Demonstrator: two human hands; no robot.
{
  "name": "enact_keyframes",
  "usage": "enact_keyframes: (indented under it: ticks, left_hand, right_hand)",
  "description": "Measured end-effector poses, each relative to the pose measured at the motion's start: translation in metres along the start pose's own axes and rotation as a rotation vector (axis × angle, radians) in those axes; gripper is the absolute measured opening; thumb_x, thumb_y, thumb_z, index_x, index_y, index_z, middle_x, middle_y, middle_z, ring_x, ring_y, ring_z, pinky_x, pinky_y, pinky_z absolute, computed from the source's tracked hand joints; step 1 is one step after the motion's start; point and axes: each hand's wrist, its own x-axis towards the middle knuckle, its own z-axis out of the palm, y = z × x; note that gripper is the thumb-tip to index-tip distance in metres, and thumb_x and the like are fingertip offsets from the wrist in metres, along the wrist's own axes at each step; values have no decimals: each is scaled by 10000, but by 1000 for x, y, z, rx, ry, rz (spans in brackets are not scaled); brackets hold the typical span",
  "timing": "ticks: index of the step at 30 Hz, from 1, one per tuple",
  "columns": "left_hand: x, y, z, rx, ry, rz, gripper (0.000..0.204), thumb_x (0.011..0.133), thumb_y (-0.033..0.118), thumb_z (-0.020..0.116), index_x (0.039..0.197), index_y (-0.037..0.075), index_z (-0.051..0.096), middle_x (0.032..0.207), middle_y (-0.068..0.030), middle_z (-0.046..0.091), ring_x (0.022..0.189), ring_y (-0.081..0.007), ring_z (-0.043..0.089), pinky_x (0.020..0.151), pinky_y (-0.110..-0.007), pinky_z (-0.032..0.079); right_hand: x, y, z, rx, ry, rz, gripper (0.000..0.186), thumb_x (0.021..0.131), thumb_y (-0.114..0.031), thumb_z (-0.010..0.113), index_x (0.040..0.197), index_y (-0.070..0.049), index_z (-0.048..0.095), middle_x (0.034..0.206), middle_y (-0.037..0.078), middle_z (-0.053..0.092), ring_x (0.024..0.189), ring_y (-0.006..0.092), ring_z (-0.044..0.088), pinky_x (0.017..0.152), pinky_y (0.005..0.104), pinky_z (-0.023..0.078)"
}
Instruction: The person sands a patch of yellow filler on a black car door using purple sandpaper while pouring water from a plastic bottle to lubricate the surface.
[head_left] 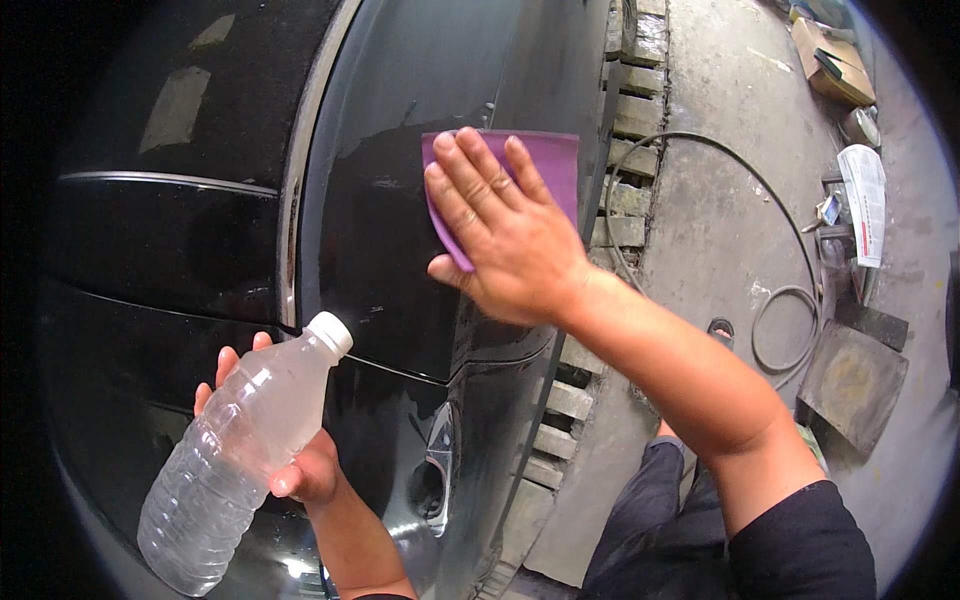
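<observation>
My right hand (505,230) lies flat, fingers spread, pressing a purple sheet (552,165) against the glossy black car body panel (400,90). Most of the sheet is hidden under the palm. My left hand (300,465) grips a clear plastic bottle (235,450) with a white cap, tilted so the cap points up toward the panel. The bottle holds cloudy liquid. A chrome trim strip (300,180) runs down the body to the left of the sheet.
A slatted drain grate (630,110) runs along the concrete floor (720,200) beside the car. A black hose (780,330) loops on the floor. Cardboard boxes (835,65), papers and small items lie at the upper right. My dark trousers (650,530) show below.
</observation>
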Motion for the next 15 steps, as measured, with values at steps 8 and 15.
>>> enact_keyframes:
  ticks: [8, 15]
  left_hand:
    - [0, 2, -11, -25, -55, -18, 1158, 738, 816, 630, 1518, 80, 191, 1468, -232, 421, 1284, -443, 527, 1064, -564, 462]
    - [-1, 2, -13, -46, -84, -55, 1166, 720, 810, 653, 1523, 101, 191, 1480, -223, 415, 1293, -444, 519, 1078, -573, 446]
  right_hand:
    - [-50, -39, 1, 169, -120, -116, 770, 838, -472, 616, 1459, -40, 473, 1567, 158, 391, 1512, 281, 261, 1234, 529, 61]
    - [-92, -79, 12, 258, -131, -202, 717, 913, -492, 532, 1454, -25, 472, 1583, 171, 359, 1517, 297, 243, 1234, 536, 49]
